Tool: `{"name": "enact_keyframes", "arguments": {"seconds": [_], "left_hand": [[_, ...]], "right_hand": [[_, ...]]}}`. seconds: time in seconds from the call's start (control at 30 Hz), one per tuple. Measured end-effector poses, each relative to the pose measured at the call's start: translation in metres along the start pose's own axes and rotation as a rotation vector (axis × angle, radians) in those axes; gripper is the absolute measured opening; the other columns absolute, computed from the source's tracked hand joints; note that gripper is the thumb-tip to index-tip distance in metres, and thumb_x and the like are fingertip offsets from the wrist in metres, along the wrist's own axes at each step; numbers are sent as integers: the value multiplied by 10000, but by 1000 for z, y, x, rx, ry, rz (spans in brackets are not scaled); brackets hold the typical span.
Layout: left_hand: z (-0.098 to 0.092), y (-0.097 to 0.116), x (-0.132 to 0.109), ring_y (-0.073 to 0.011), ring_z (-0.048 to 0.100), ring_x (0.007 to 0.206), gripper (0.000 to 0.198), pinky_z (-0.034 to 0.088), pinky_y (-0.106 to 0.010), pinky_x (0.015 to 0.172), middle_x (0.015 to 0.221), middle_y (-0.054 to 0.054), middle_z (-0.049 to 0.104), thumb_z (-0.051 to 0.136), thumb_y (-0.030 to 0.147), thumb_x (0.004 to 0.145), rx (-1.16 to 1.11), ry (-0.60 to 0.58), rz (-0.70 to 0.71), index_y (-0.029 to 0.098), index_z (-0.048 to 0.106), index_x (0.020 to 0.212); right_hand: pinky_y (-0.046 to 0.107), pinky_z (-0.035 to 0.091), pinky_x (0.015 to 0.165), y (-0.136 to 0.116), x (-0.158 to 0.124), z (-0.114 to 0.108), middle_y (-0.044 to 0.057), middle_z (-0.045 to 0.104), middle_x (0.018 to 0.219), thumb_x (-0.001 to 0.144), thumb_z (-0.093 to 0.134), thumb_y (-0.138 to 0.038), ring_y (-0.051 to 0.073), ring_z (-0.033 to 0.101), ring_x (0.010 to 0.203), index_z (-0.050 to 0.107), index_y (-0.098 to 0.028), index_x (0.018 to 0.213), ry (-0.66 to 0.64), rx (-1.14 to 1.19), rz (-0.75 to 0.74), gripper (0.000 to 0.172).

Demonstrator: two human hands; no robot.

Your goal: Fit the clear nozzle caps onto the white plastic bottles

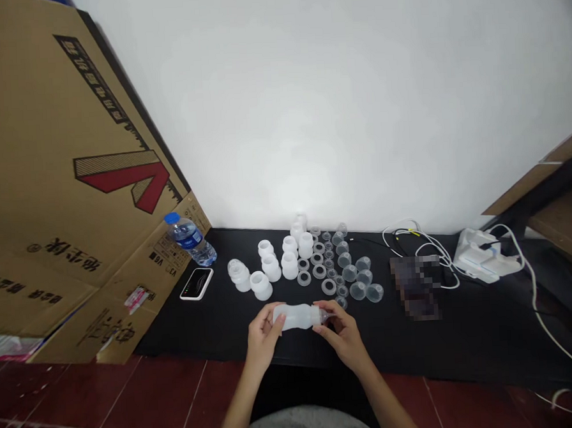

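A translucent white baby bottle (298, 316) lies sideways between my hands above the table's front part. My left hand (263, 333) wraps round its base end. At the other end, my right hand (340, 332) grips the collar, where a clear nipple shows between the fingers. Just beyond stand several short white bottles (261, 285), one at the left with a clear cap (236, 268) on top. To their right, several ring collars (319, 271) lie in rows beside small clear nipples (339, 280). Clear dome caps (365, 277) are grouped at the right of these.
A black table (215, 326) runs along a white wall. At its left are a phone (196, 284), a water bottle (190, 238) and a tall cardboard box (72, 155). At the right lie a blurred-out dark object (417, 284), cables (444, 257) and a white power device (484, 255).
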State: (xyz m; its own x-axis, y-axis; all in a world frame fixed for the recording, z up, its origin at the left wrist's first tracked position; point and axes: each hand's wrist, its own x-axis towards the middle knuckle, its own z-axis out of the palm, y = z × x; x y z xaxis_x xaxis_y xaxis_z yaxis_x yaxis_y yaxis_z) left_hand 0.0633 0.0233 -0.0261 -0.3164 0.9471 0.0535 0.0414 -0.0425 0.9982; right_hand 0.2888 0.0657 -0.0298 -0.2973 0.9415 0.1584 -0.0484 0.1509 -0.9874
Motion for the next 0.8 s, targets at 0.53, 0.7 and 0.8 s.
{"name": "enact_keyframes", "arguments": {"seconds": [0.53,0.7,0.8], "left_hand": [[0,-10,-10,-278,750,1086,355,642,-344,914,1170,-124,764,800,406,905,63,-17,205,198,771,1191],[0,-14,-17,-293,735,1116,366,636,-362,932,1197,-132,750,807,396,902,136,-15,215,206,769,1212],[0,-14,-17,-288,736,1117,366,628,-369,954,1203,-128,748,804,386,909,157,-34,227,213,760,1228]], "right_hand": [[354,569,859,12,1,-5,60,736,1145,866,880,-481,250,682,956,772,-288,1263,6,138,70,455],[374,586,871,6,2,-6,71,759,1137,830,902,-514,266,701,967,792,-285,1215,29,180,87,461],[377,594,862,4,2,-5,74,776,1102,811,915,-519,270,710,963,802,-280,1198,54,204,102,469]]}}
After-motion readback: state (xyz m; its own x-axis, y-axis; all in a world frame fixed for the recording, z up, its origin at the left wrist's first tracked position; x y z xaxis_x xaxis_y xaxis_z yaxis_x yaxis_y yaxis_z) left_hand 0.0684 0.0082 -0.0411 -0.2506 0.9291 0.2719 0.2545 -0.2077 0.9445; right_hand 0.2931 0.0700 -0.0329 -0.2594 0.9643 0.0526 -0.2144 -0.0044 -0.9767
